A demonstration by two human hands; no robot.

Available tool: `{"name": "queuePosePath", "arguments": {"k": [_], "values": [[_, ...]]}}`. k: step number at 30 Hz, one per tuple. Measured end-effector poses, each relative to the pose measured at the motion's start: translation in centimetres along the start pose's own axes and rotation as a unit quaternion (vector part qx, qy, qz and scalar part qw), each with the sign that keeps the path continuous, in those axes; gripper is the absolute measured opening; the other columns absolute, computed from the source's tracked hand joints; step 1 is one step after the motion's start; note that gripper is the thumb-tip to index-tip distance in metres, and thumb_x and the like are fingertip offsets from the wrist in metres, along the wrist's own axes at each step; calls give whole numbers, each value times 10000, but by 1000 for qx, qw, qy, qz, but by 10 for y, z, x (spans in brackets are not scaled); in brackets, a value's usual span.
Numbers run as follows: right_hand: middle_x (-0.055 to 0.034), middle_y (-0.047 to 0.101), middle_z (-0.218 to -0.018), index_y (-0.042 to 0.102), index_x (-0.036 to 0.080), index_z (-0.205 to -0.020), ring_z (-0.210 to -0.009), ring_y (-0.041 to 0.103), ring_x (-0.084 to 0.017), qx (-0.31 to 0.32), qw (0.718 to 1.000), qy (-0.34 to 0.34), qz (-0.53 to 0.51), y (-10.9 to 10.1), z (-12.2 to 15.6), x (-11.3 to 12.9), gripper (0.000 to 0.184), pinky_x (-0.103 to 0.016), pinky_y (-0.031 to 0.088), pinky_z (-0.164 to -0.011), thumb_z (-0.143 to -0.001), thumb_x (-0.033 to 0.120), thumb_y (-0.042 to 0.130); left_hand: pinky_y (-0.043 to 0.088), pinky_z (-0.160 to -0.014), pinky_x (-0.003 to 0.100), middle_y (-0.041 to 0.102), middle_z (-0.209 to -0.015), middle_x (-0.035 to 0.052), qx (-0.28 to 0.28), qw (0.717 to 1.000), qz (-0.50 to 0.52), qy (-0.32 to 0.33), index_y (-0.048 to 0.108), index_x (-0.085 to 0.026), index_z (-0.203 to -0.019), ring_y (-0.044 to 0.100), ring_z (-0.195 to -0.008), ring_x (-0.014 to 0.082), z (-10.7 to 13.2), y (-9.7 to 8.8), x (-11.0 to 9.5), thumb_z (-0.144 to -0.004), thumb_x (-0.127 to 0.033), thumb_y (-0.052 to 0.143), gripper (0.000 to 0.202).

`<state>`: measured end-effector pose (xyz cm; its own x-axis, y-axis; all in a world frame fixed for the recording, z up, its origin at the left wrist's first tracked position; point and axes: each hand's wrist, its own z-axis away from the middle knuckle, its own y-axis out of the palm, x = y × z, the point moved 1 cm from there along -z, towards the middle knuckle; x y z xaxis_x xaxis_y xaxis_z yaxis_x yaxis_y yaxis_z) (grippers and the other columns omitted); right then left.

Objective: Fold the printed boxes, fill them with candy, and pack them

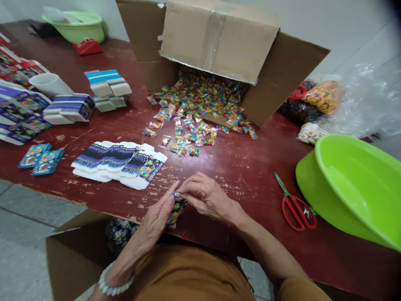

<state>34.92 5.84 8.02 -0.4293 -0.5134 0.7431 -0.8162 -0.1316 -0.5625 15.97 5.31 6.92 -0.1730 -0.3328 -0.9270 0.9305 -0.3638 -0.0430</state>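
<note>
Close to the table's front edge, my left hand grips a small printed candy box, dark with purple and orange artwork. My right hand is at the box's upper end, its thumb and fingers pinched together there; whether a flap is between them is hidden. Ahead and to the left lies a fanned stack of flat box blanks, white-edged with purple print. Beyond my hands, small clear packets of colourful candy spill out of a tipped cardboard carton.
Red-handled scissors and a green basin are on the right. Two blue boxes, stacked purple cartons and a white cup stand left. Below the edge, an open cardboard box holds wrapped items. Plastic bags lie back right.
</note>
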Motion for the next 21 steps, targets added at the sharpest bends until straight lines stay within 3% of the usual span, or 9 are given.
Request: {"name": "queuePosePath", "arguments": {"k": [4,6,8,11,15,17,21], "values": [[-28,749,-864,724,216,-932,-788,668,-155,-76,991,45,-103,4,1,-4,78,-298,516,-767,-938,232,648,570,-546,261,751,-1104,117,17,999,19,-38,478,-217,-1513,640,-642,178,1,-2,-4,-876,-638,585,771],[-40,749,-883,716,214,-931,-822,671,-164,-69,992,26,-105,9,3,-5,103,-316,520,-797,-957,245,622,550,-512,240,756,-1035,92,-4,998,30,-46,479,-231,-1510,599,-561,134,3,0,-6,-887,-616,588,741],[-60,745,-932,694,205,-950,-875,666,-173,-61,994,6,-88,13,5,-3,124,-337,513,-843,-977,235,577,543,-500,222,741,-1097,87,-28,998,25,-46,504,-246,-1491,607,-587,123,4,4,-8,-894,-603,586,701],[-65,726,-892,658,190,-912,-840,643,-175,-72,996,4,-60,17,5,0,111,-336,499,-826,-967,209,563,582,-551,242,669,-1319,104,-34,999,10,-35,503,-239,-1490,680,-855,206,3,6,-8,-894,-620,566,711],[-54,719,-883,677,191,-917,-810,633,-170,-110,982,87,-130,18,0,-1,83,-325,498,-797,-922,249,618,611,-671,271,565,-1486,114,-6,1000,-14,6,485,-204,-1504,583,-1241,332,-2,2,-7,-901,-638,533,745],[-44,719,-877,696,188,-908,-801,636,-163,-92,955,158,-236,19,-1,-5,138,-319,501,-783,-912,314,638,612,-739,287,564,-1493,112,1,999,-33,23,510,-199,-1487,531,-1323,356,-4,-1,-7,-909,-627,529,719],[0,692,-783,698,176,-828,-683,589,-118,-50,858,282,-427,24,0,-13,284,-266,479,-689,-797,450,767,571,-946,378,588,-1472,103,26,997,-63,40,565,-207,-1447,501,-1373,368,-5,-5,-9,-913,-611,534,671]]}}
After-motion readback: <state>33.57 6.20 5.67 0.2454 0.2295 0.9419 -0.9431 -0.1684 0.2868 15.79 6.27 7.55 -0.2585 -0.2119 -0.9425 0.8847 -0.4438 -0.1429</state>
